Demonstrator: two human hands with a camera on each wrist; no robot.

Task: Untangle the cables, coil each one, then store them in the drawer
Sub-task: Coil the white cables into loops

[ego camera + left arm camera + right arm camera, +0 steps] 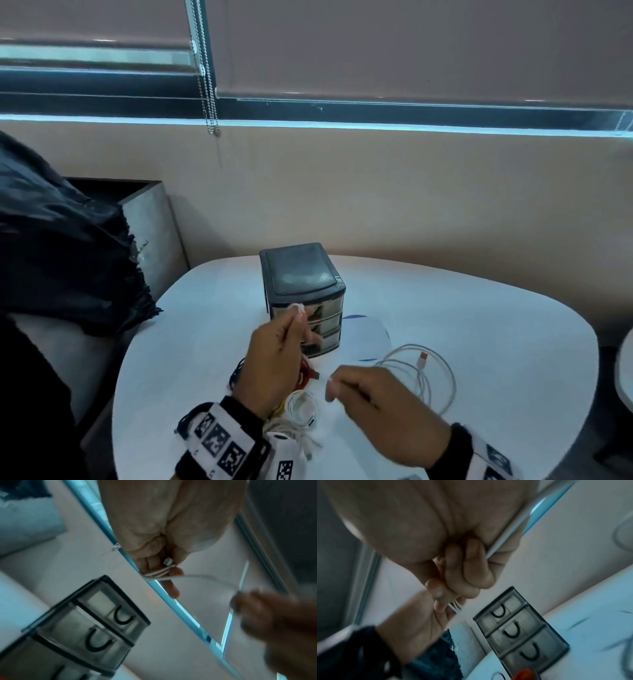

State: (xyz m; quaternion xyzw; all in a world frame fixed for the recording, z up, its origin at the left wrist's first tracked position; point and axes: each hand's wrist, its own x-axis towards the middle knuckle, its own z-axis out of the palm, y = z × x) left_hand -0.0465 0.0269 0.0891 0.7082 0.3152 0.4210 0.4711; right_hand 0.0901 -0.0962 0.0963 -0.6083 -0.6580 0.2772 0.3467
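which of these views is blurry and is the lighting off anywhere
Head view: fairly sharp, with a cool bluish cast on the table. Left wrist view: the right hand is smeared and dark, the left hand clearer. Right wrist view: soft throughout, the drawer unit blurred.

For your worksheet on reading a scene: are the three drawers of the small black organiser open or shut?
Shut. All three fronts of the drawer unit sit flush in its frame, handles in line; none is pulled out.
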